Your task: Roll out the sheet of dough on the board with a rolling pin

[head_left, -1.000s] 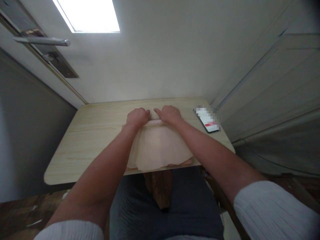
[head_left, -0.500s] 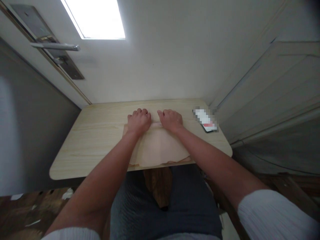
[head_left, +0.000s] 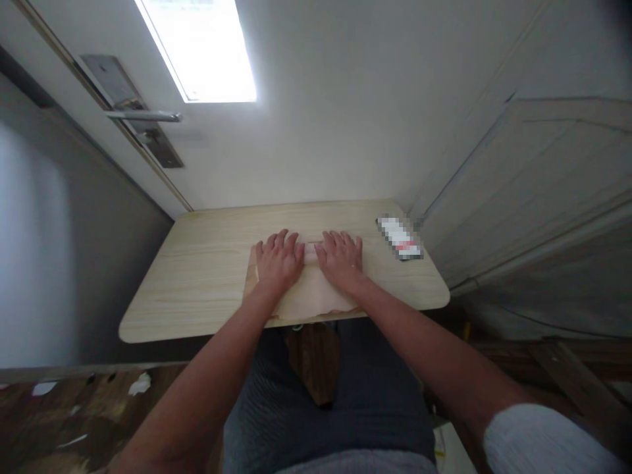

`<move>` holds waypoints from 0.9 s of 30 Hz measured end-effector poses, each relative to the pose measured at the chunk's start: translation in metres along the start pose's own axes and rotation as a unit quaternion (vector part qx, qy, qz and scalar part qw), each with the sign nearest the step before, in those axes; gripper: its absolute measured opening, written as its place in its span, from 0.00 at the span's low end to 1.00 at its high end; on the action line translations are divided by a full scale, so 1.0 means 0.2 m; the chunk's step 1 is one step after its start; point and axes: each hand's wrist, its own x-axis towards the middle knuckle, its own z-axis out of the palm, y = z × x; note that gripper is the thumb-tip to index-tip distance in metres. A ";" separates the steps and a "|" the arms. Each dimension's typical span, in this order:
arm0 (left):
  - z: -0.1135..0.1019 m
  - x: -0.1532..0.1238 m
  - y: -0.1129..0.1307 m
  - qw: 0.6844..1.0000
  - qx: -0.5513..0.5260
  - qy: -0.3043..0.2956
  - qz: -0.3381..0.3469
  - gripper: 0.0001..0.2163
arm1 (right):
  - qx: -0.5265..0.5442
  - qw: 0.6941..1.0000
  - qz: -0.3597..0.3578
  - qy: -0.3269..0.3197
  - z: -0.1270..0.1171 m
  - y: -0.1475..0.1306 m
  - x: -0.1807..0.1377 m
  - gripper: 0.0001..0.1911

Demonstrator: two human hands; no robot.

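A beige sheet (head_left: 309, 296), thin like paper and uneven along its near edge, lies on the pale wood table (head_left: 182, 276). A narrow folded or rolled band (head_left: 311, 253) runs along its far side between my hands. My left hand (head_left: 279, 263) lies palm down on the left of this band with its fingers stretched forward. On the right part, my right hand (head_left: 340, 259) also presses flat, fingers extended away from me. Both palms cover much of the band, so what is under them is hidden.
A phone (head_left: 399, 237) with a lit, blurred screen lies at the table's right end. Behind the table rises a white door with a metal handle (head_left: 143, 116) and a bright window pane (head_left: 212, 52). Scraps (head_left: 140, 384) lie on the floor at left.
My fingers have gone from curled over the sheet's far edge to stretched out flat on it. The view has shifted slightly; the phone stays on the table.
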 end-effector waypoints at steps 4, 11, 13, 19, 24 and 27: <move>-0.02 -0.13 0.01 1.000 -0.005 -0.016 0.022 0.24 | 0.013 1.000 -0.011 0.001 -0.01 0.00 -0.14 0.29; -0.04 -0.42 0.01 0.997 -0.068 -0.004 0.035 0.20 | 0.050 0.998 -0.035 0.018 -0.08 0.00 -0.50 0.30; -0.04 -0.45 0.01 0.996 -0.081 0.004 0.028 0.18 | 0.069 0.997 -0.032 0.025 -0.10 0.00 -0.56 0.29; -0.07 -0.48 0.05 0.993 -0.098 0.013 0.063 0.14 | 0.114 0.993 -0.007 0.037 -0.18 0.08 -0.54 0.17; -0.09 -0.54 0.12 0.990 -0.116 0.004 0.084 0.13 | 0.110 0.993 -0.030 0.016 -0.22 0.17 -0.57 0.13; -0.07 -0.57 0.14 0.988 -0.129 -0.004 0.084 0.14 | 0.113 0.993 -0.029 0.016 -0.22 0.19 -0.61 0.12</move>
